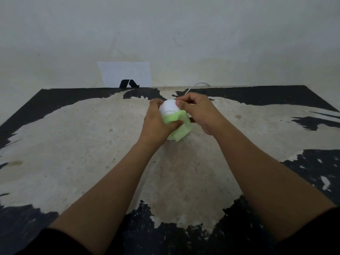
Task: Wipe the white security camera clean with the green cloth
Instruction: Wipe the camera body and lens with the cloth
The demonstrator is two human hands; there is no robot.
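The white security camera [168, 107] stands on the worn table, its round head showing between my hands. The green cloth [179, 128] is wrapped around its lower body and hides the base. My left hand [157, 123] presses the cloth against the camera's left and front side, thumb on the cloth. My right hand [197, 112] grips the camera's head from the right, fingertips on its top. A white cable [195, 86] runs from behind the camera toward the wall.
The table [73, 144] is black with large patches worn to beige. A white sheet of paper with a black logo [127, 75] leans on the wall at the table's far edge. The wall stands close behind.
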